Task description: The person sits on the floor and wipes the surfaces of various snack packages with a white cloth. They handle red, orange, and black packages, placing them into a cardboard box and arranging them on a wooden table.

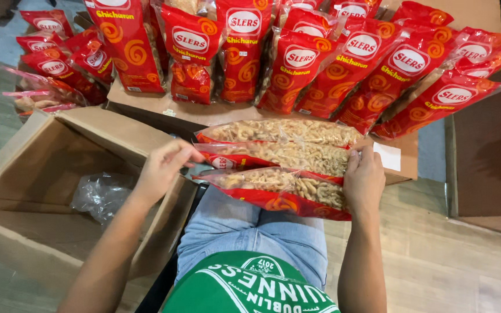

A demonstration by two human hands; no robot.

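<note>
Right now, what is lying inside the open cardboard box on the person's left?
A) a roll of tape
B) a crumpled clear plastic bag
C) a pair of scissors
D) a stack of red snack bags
B: the open cardboard box holds only a crumpled clear plastic bag, while the snack bags lie between the left hand and right hand over the lap.

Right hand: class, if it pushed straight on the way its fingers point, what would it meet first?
The right hand grips the stacked snack bags, fingers pointing forward. Just past them lies a white label on the cardboard flap, then the leaning red bags; depth is uncertain.
</note>
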